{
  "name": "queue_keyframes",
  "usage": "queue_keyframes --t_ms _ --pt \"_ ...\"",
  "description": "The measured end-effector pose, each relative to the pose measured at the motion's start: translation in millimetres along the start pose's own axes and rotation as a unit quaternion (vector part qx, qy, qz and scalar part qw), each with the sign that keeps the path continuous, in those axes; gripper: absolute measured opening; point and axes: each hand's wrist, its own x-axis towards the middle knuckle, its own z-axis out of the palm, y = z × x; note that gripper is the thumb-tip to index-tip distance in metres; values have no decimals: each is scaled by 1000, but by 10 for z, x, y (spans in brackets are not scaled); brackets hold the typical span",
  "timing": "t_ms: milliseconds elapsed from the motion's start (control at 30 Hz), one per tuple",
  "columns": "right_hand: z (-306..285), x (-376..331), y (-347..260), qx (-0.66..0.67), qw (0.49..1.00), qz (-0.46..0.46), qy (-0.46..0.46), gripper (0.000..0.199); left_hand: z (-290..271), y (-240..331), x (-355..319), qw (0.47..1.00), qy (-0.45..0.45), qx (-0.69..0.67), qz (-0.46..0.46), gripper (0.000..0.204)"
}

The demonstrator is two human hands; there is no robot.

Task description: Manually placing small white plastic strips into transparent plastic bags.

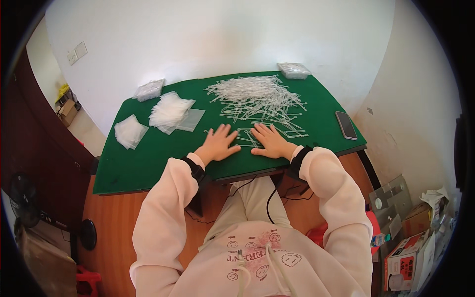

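Both palms are down near the front edge of the green-covered table (148, 168). My left hand (217, 143) lies flat with fingers spread, at the left side of a few thin clear sticks (247, 138) with small looped ends. On their right side, my right hand (271, 142) is also spread flat, its fingertips touching or just over some of them. Neither hand grasps anything. Beyond the hands lies a large loose heap of the same clear sticks (255, 94).
Left of the heap are a fanned stack of translucent bags (170, 111) and a smaller stack of bags (130, 132). Clear packs stand at the back left (149, 90) and back right (294, 70). A phone (346, 125) lies near the right edge. Cables (269, 200) hang below the table.
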Motion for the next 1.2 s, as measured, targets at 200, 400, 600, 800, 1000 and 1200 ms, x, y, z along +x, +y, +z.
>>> queue_keyframes --t_ms 200,400,600,800,1000,1200 --pt "-14 -150 -198 12 998 -54 -16 82 0 -233 -40 999 -35 -38 3 67" --pt "-82 -62 -175 -44 998 -20 -31 85 97 -552 -47 995 -8 -84 -48 69" --pt "56 346 -178 33 995 90 -35 86 91 -288 26 992 -2 -124 22 73" --pt "-5 184 -228 0 998 -29 -54 83 110 -414 -111 998 25 -53 -37 79" --pt "-77 139 61 18 999 4 -28 84 95 -314 -106 997 21 -45 -57 81" --pt "-171 -80 515 17 990 118 -75 84 -40 -42 112 997 -28 -65 29 78"
